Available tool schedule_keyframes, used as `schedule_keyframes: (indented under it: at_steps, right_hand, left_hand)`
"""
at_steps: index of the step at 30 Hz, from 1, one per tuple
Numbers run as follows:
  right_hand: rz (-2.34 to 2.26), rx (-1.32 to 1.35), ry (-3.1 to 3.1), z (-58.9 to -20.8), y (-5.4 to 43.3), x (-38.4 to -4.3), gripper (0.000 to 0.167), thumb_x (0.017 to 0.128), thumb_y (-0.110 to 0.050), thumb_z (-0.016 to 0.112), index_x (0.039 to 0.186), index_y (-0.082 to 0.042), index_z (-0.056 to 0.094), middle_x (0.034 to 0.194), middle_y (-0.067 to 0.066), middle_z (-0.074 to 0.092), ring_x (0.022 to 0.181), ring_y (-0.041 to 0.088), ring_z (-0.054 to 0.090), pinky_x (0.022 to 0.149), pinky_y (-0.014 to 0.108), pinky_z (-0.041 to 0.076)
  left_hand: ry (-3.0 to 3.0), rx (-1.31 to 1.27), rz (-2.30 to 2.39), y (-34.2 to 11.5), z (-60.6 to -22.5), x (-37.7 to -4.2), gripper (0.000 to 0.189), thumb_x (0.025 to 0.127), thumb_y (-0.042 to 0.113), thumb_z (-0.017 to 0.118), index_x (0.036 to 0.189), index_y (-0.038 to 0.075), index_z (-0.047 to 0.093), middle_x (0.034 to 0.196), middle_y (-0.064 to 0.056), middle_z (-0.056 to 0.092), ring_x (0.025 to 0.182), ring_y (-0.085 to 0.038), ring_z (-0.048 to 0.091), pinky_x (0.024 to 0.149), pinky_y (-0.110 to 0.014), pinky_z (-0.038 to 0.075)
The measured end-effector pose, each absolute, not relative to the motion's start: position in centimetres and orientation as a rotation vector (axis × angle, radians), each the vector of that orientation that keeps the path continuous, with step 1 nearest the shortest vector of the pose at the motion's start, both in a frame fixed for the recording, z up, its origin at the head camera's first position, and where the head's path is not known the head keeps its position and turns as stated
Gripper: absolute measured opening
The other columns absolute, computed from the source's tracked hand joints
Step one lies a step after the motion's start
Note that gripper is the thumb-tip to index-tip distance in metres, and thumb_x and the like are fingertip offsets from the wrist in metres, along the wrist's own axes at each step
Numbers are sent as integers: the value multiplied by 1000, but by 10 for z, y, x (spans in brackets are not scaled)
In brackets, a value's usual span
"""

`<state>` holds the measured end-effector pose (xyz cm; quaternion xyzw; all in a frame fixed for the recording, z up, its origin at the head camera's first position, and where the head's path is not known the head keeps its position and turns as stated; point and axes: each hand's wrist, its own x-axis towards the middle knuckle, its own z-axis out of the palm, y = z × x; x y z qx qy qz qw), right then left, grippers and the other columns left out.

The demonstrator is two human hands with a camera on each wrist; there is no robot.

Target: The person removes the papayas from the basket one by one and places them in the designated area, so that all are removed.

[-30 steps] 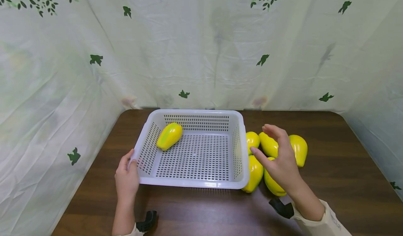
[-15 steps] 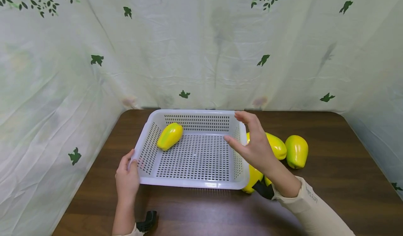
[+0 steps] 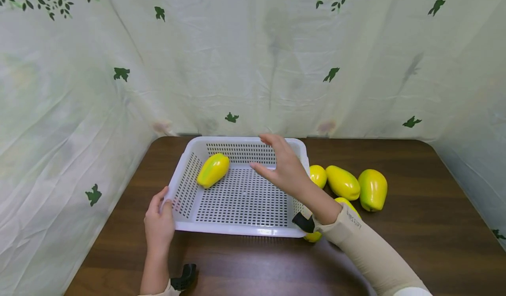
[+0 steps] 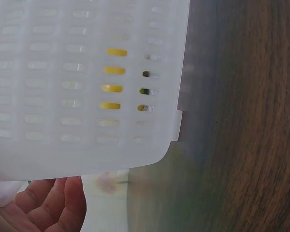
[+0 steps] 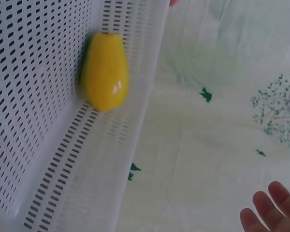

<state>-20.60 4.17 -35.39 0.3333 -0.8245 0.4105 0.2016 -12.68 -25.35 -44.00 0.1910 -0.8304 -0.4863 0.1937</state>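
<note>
A white perforated plastic basket (image 3: pixel 243 231) stands on the table. Its left rim is gripped by my left hand (image 3: pixel 159 221), thumb over the edge; the left wrist view shows curled fingers (image 4: pixel 67 203) beside the basket wall (image 4: pixel 77 159). One glossy yellow, papaya-like fruit (image 3: pixel 213 171) with a green streak lies in the basket's left part, also seen as a yellow fruit (image 5: pixel 106 72) in the right wrist view. My right hand (image 3: pixel 286 168) hovers over the basket's right half, holding nothing, thumb and fingers spread apart. Part of the basket's right rim is hidden behind the right forearm.
Right of the basket lie several similar yellow fruits, among them one by the rim (image 3: pixel 317 176), one in the middle (image 3: pixel 343 183) and one farthest right (image 3: pixel 373 190). The sleeve partly covers others. A patterned curtain (image 3: pixel 245 67) hangs behind the brown table (image 3: pixel 427 208).
My right hand has moved left from above the loose fruits to over the basket, staying spread. The left hand, the basket and the fruit in it have not visibly moved.
</note>
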Motion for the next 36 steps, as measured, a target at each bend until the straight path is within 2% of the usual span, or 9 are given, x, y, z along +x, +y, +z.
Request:
schedule_keyframes:
  at_steps: [5, 10, 21, 29, 36]
  right_hand:
    - [1113, 983, -2375, -359, 25, -221, 61, 81, -28, 66, 130, -5, 38, 126, 8, 44, 113, 18, 42, 93, 32, 36]
    - [1030, 1044, -2535, -370, 10, -235, 64, 83, -35, 62, 135, -9, 35, 134, 5, 40, 122, 16, 36, 98, 31, 30]
    - [1176, 937, -2777, -391, -16, -262, 67, 82, -40, 63, 138, -18, 33, 140, -5, 33, 125, 12, 31, 98, 35, 30]
    - [1341, 965, -2844, -409, -30, -277, 71, 80, -31, 67, 139, -14, 32, 141, -4, 31, 128, 13, 28, 101, 35, 25]
    - [1365, 972, -2945, -419, -41, -282, 72, 80, -30, 67, 140, -14, 30, 143, -1, 29, 129, 14, 25, 103, 33, 22]
  left_hand:
    - [-2316, 495, -1358, -253, -440, -127, 38, 96, 17, 35, 131, 7, 45, 125, -18, 48, 100, -31, 50, 82, -50, 41]
    - [-2316, 500, -1348, -254, -441, -127, 37, 96, 16, 35, 130, 7, 47, 125, -17, 49, 100, -29, 51, 81, -47, 42]
    - [-2322, 515, -1358, -253, -443, -131, 38, 96, 19, 35, 130, 9, 46, 126, -15, 48, 103, -29, 50, 83, -47, 43]
    - [-2304, 506, -1346, -255, -442, -130, 37, 95, 17, 35, 129, 9, 48, 123, -17, 51, 99, -29, 52, 80, -48, 43]
    - [-2315, 525, -1339, -254, -440, -129, 37, 95, 16, 35, 129, 8, 47, 122, -17, 51, 98, -29, 52, 79, -45, 42]
